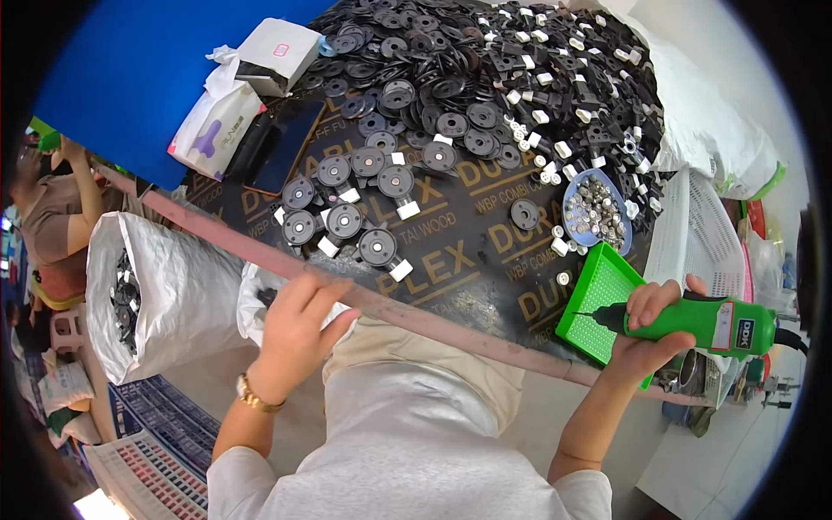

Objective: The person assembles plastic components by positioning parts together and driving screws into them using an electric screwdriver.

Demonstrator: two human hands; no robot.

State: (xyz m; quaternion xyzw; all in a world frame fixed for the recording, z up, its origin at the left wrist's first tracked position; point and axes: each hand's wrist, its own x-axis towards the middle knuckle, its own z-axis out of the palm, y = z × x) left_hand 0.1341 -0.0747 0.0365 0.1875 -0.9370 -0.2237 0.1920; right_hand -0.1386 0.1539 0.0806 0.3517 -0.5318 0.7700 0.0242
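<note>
My right hand (652,326) is wrapped round a green electric screwdriver (728,327), its thin bit pointing left over a green perforated tray (598,303). My left hand (301,322) hangs at the table's near edge, thumb apart from the bent fingers, with nothing seen in it. Just beside it is the mouth of a small white sack (251,303) with something dark inside. Ahead on the table, several black round discs with white-tipped tabs (378,249) lie grouped. One loose black disc (524,214) sits to their right.
Heaps of black discs (407,52) and black parts with white ends (589,95) cover the far table. A blue dish (596,212) holds small metal pieces. A tissue pack (212,134), a phone (286,147) and a large white sack (173,295) are at left. Another person (61,217) sits there.
</note>
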